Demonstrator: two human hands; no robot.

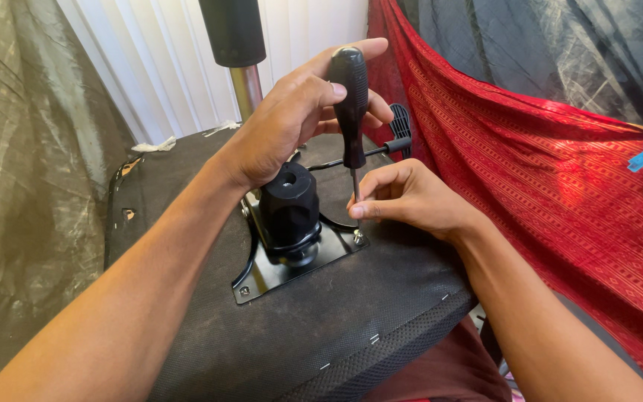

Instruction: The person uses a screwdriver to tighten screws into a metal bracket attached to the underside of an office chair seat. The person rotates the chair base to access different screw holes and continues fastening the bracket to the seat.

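My left hand point(292, 119) grips the black handle of a screwdriver point(350, 104), held upright. Its metal shaft points down to a screw point(358, 237) at the right corner of a black metal mounting plate point(262, 277). My right hand point(403, 197) pinches the shaft just above the tip. The plate is fixed to the dark fabric underside of an upturned chair seat point(321, 327). A black round knob housing point(289, 205) rises from the middle of the plate.
A chrome post with a black sleeve point(237, 52) stands behind the plate. A thin lever with a black paddle point(400, 132) sticks out right. Red patterned cloth point(545, 186) hangs on the right, grey sheeting point(24, 164) on the left, white blinds behind.
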